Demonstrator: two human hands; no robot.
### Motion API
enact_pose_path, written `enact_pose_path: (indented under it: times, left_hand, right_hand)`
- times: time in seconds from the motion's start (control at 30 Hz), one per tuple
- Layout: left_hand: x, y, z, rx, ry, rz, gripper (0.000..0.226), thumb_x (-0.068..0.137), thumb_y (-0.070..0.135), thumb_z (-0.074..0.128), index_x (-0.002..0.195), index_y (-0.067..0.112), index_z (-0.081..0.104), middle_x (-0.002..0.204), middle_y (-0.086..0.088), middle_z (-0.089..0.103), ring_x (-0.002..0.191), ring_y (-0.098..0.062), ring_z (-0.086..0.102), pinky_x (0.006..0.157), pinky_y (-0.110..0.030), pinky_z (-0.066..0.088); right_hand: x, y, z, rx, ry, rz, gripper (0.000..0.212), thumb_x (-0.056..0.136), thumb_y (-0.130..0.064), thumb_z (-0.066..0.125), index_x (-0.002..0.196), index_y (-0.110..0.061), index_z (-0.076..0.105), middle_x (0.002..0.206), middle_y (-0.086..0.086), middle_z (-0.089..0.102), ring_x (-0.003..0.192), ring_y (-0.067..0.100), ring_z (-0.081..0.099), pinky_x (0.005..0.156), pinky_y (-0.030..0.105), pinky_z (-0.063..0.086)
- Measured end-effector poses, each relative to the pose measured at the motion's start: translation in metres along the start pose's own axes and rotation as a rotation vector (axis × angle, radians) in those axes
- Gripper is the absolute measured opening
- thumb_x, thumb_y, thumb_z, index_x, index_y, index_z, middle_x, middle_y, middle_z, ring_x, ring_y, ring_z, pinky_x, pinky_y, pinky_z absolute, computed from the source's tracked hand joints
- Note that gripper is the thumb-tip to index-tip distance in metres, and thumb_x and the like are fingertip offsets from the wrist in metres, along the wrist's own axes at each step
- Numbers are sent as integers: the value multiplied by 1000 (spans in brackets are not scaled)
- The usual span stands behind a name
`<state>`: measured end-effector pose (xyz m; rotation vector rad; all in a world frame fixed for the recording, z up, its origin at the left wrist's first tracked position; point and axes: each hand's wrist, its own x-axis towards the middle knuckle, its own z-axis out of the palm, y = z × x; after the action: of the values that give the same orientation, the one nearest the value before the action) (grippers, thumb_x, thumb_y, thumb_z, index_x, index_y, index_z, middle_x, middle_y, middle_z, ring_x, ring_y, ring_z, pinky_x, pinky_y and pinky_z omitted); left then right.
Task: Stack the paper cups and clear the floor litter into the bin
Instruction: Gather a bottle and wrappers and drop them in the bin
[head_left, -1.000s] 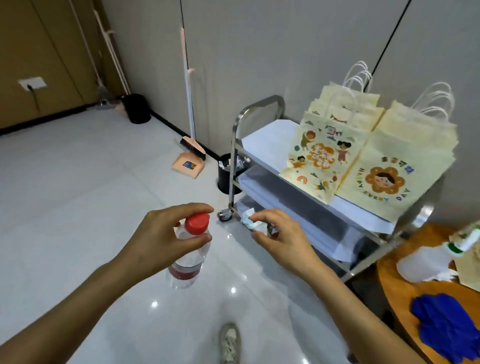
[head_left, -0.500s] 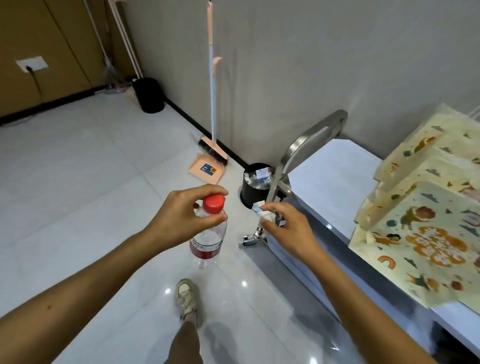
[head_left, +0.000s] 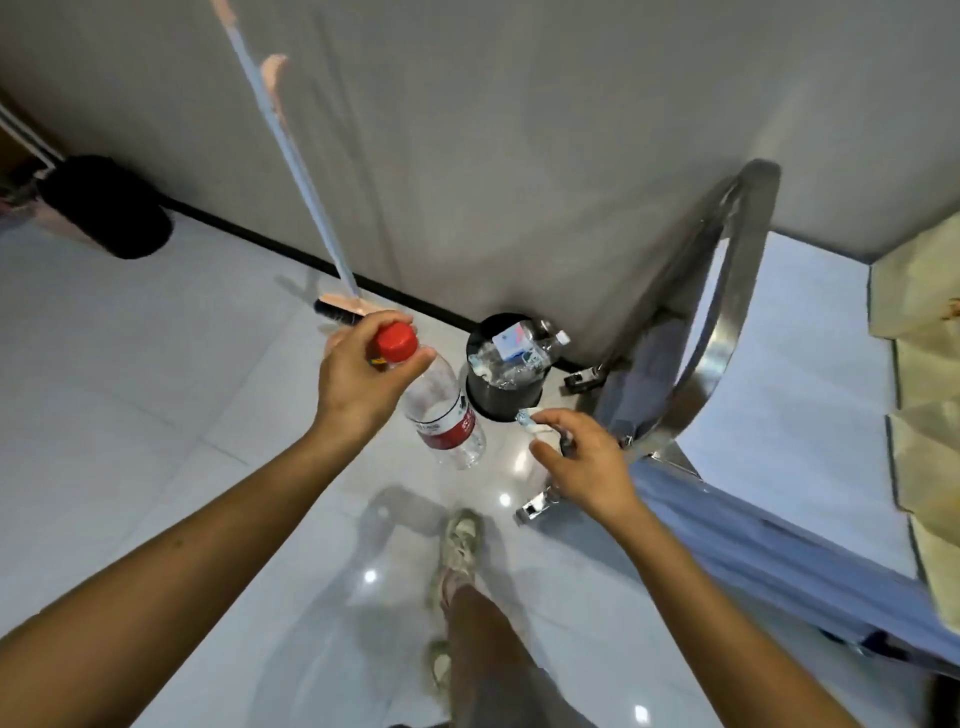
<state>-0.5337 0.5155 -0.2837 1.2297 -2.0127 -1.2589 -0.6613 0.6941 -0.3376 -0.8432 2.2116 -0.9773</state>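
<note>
My left hand grips a clear plastic bottle by its neck, just under the red cap; the bottle hangs tilted with a red label near its base. My right hand pinches a small crumpled scrap of white paper between thumb and fingers. Both hands are close to a small black bin on the floor against the wall, which holds clear plastic bottles and a carton. The scrap is at the bin's near rim. No paper cups are in view.
A steel trolley with a blue-white top stands right of the bin, paper bags on it. A broom and dustpan lean on the wall to the left. A second black bin sits far left. My foot is below.
I have stepped closer to the small black bin, which now lies just beyond both hands. My hands keep the same hold on the bottle and the paper scrap.
</note>
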Motion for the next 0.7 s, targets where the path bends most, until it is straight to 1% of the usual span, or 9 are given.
enact_pose_path:
  times: [0.07, 0.13, 0.2, 0.27, 0.3, 0.4, 0.5, 0.63, 0.7]
  left_hand:
    - [53, -21, 21, -28, -3, -46, 34, 73, 20, 75, 104, 21, 60, 104, 4, 63, 94, -12, 58, 85, -15, 46]
    - [99, -39, 46, -63, -27, -98, 35, 75, 14, 73, 107, 15, 60, 95, 11, 59, 84, -3, 56, 76, -3, 43]
    - [139, -57, 70, -94, -51, -149, 34, 76, 13, 72, 107, 13, 59, 93, 8, 57, 84, -7, 55, 82, -14, 45]
    - [179, -81, 95, -117, -66, -191, 31, 76, 14, 72, 103, 16, 57, 91, 3, 55, 84, -12, 53, 89, -30, 47]
    - [197, -94, 107, -122, -67, -218, 30, 76, 15, 72, 100, 19, 55, 89, 5, 54, 81, -12, 53, 88, -33, 48]
    - [242, -128, 137, -72, -108, -243, 31, 75, 21, 73, 99, 25, 55, 87, 8, 56, 78, -10, 54, 80, -16, 45]
    - [279, -158, 168, -57, -199, -182, 31, 73, 21, 75, 98, 24, 56, 93, 3, 59, 86, -13, 54, 81, -18, 42]
    - [320, -189, 201, 56, -341, -77, 33, 72, 31, 75, 99, 27, 57, 93, 8, 58, 85, -9, 52, 69, -10, 38]
    - [336, -203, 212, 49, -403, -31, 31, 72, 29, 76, 96, 27, 56, 93, 7, 57, 86, -10, 52, 69, -6, 36]
  right_hand:
    - [45, 13, 19, 30, 38, 65, 28, 81, -8, 65, 108, -13, 64, 105, 7, 60, 68, 5, 48, 64, 1, 36]
    - [88, 27, 35, 50, 62, 126, 28, 81, -9, 64, 109, -14, 63, 107, 9, 60, 66, 1, 45, 64, 4, 36]
    - [124, 40, 49, 63, 81, 196, 29, 82, -11, 64, 111, -14, 62, 110, 10, 60, 67, 5, 46, 63, 6, 35]
    - [156, 53, 63, 59, 100, 274, 29, 84, -12, 63, 112, -15, 62, 114, 9, 60, 75, 12, 47, 69, 15, 36]
    - [170, 59, 70, 52, 108, 303, 29, 84, -13, 63, 113, -15, 61, 115, 8, 60, 78, 12, 47, 72, 16, 35]
    - [202, 76, 90, 18, 111, 331, 30, 85, -16, 62, 115, -16, 60, 115, 5, 59, 74, 7, 45, 71, 13, 33]
    - [237, 89, 111, 33, 153, 311, 27, 83, -15, 64, 111, -13, 62, 110, 7, 62, 75, 7, 45, 72, 14, 33]
    - [284, 107, 142, 46, 204, 346, 26, 83, -16, 64, 109, -11, 63, 104, 4, 62, 81, 8, 44, 71, 14, 31]
    - [302, 118, 157, 61, 238, 373, 27, 83, -16, 65, 109, -10, 63, 106, 9, 63, 82, 9, 44, 71, 15, 32]
